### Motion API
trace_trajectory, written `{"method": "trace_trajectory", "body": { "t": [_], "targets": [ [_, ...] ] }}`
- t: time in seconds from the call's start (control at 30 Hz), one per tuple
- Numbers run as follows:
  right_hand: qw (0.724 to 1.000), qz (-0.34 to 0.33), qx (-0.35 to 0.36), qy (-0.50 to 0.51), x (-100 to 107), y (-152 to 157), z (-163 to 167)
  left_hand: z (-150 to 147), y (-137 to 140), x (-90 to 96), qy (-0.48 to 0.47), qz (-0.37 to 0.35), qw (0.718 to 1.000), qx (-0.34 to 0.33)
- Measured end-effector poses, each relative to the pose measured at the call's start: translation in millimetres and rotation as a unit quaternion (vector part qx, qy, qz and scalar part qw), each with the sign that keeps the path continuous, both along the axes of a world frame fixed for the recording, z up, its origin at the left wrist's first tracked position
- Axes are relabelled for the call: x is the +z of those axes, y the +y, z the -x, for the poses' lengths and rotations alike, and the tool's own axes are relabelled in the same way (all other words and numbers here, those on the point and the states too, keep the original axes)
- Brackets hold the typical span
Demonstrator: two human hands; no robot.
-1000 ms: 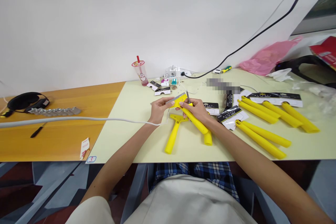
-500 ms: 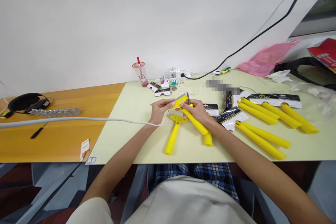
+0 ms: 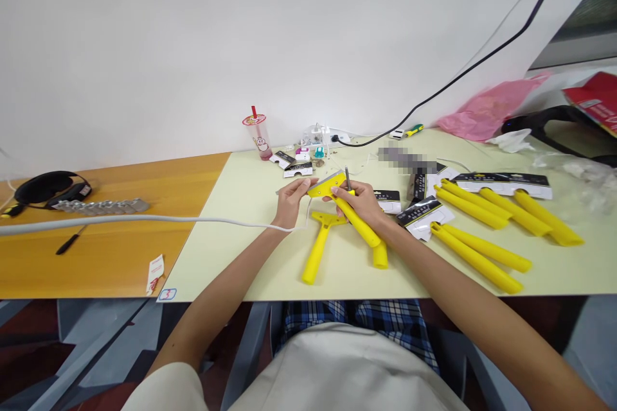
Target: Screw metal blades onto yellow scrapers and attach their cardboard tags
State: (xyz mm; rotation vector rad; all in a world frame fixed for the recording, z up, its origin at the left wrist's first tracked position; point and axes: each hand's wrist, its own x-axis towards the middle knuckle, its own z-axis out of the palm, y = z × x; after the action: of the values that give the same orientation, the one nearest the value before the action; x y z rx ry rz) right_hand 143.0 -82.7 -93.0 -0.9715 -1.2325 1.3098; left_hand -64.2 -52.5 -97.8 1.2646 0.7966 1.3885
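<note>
A yellow scraper point(image 3: 357, 221) with a flat head and a metal blade strip is held up over the table. My right hand point(image 3: 364, 205) is closed around it near the neck, and a screwdriver point(image 3: 348, 180) with its dark shank pointing up is also in that hand. My left hand point(image 3: 289, 202) pinches the left end of the head and blade between thumb and fingers. Below, a second yellow scraper point(image 3: 317, 250) lies flat on the table. Another yellow handle point(image 3: 380, 255) lies partly hidden beneath my right hand and wrist.
Several yellow handles point(image 3: 475, 205) and black-and-white cards point(image 3: 424, 217) lie to the right. At the back stand a plastic cup point(image 3: 260, 138) and a power strip point(image 3: 315, 136). A white cable point(image 3: 231, 222) crosses from the left. A pink bag point(image 3: 491, 109) lies at the far right.
My left fingers have shifted left along the scraper's head to its end, so more of the yellow head shows. My right hand has stayed in nearly the same place.
</note>
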Motion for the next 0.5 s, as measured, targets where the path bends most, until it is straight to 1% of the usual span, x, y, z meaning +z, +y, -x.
{"method": "trace_trajectory", "body": {
  "t": [0.1, 0.27, 0.37, 0.5],
  "targets": [
    [1.0, -0.002, 0.006, 0.002, 3.0, -1.5, 0.7, 0.6, -2.3, 2.2, 0.013, -0.02, 1.0, -0.016],
    [1.0, 0.004, 0.013, 0.001, 6.3, -2.8, 1.6, 0.7, -6.5, 4.1, 0.071, -0.048, 0.996, -0.013],
    [1.0, 0.003, 0.013, 0.0, 6.8, -2.7, 1.9, 0.7, -6.3, 3.4, 0.089, -0.048, 0.995, -0.008],
    [1.0, 0.011, 0.016, 0.001, 9.0, -3.9, 3.0, 1.1, -4.3, 1.3, 0.087, -0.038, 0.996, -0.002]
  ]
}}
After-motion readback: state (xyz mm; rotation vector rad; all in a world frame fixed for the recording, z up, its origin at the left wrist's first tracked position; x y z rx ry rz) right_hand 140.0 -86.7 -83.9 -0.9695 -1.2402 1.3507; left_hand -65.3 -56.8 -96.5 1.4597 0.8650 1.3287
